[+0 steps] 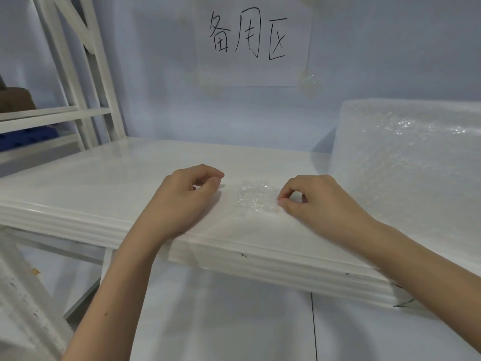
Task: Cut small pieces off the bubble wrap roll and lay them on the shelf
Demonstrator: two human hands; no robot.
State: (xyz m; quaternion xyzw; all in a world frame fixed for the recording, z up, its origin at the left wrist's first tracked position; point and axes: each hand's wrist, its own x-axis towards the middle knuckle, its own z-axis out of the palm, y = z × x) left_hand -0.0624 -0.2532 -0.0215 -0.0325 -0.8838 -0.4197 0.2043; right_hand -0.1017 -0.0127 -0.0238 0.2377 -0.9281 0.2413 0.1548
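Observation:
A small clear piece of bubble wrap (pixel 256 196) lies flat on the white shelf (pixel 104 178), near its front edge. My right hand (pixel 320 201) rests on the shelf, and its thumb and forefinger pinch the piece's right edge. My left hand (pixel 187 196) rests on the shelf just left of the piece, a short gap away from it. Its fingers are curled, thumb close to forefinger, with nothing in them. The big bubble wrap roll (pixel 406 162) stands on the shelf at the right, beside my right hand.
A paper sign (pixel 252 40) with handwritten characters is taped to the blue wall behind the shelf. A white rack frame (pixel 78 74) stands at the left, with a brown box and a blue object behind it. White floor lies below the shelf.

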